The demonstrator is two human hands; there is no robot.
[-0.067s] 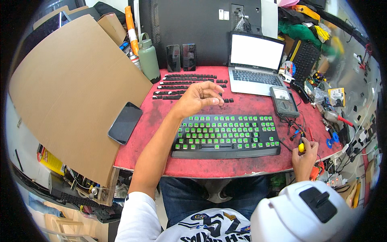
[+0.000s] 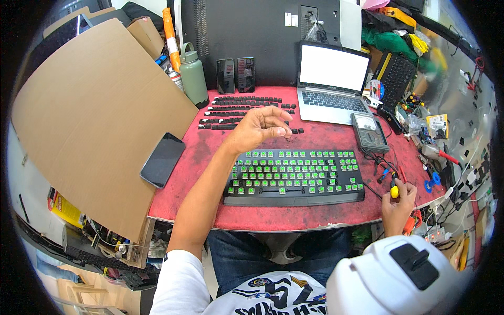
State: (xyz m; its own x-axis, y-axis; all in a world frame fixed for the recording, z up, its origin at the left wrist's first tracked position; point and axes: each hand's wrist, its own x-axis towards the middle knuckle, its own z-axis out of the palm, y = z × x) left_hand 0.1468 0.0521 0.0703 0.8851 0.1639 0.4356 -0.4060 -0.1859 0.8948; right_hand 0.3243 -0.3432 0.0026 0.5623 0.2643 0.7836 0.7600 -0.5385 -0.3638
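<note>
My left hand (image 2: 265, 126) hangs over the table just beyond the far edge of a black keyboard (image 2: 315, 198). Its fingers are curled, thumb close to the middle fingertip; whatever may be between them is too small to make out. The keyboard lies with its keycaps off, showing green switches (image 2: 296, 169) in rows. Rows of loose black keycaps (image 2: 247, 98) are laid out behind and partly hidden by my left hand. At the table's right front, my right hand (image 2: 398, 205) is closed around a tool with a yellow and black handle (image 2: 394, 192); its kind is unclear.
An analog multimeter (image 2: 370, 134) with leads and an open laptop (image 2: 333, 79) stand at the back right. A phone (image 2: 163, 160) lies by a large cardboard sheet (image 2: 100, 121) on the left. A green bottle (image 2: 194, 79) and two upright phones (image 2: 226, 76) stand behind.
My right hand and the yellow and black tool have shifted very slightly to the right. My left hand stays where it was.
</note>
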